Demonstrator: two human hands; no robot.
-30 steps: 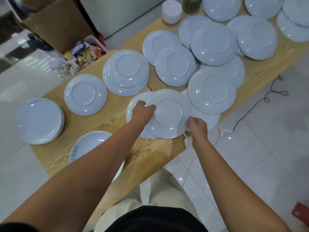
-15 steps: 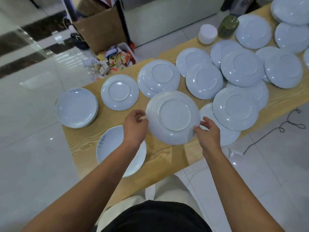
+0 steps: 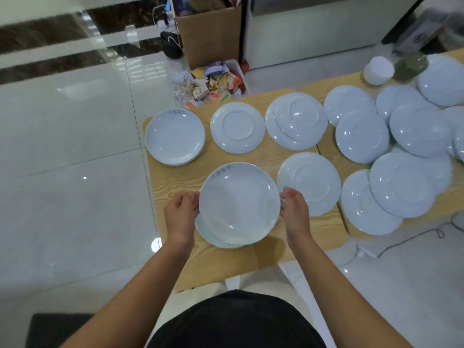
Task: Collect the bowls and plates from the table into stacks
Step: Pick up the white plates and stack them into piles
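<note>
**Plate held right side up over another at the table's near edge**

At the far left corner of the wooden table (image 3: 253, 262) sits a short stack of plates (image 3: 175, 136), face up, with blue print on the far rim too blurred to read. Nearer, the left hand (image 3: 181, 214) curls its fingers against the left rim of the held plate (image 3: 238, 202), which faces up and carries the same unreadable blue lettering. It sits over a lower plate (image 3: 213, 239), offset to the right; whether they touch I cannot tell. The right hand (image 3: 295, 212) grips the opposite rim, fingers curled round it. Just right lies an upturned plate (image 3: 313, 179), with many more overlapping farther right. On the floor beyond, a tub of wrappers (image 3: 213, 84) shows no legible text.
</note>
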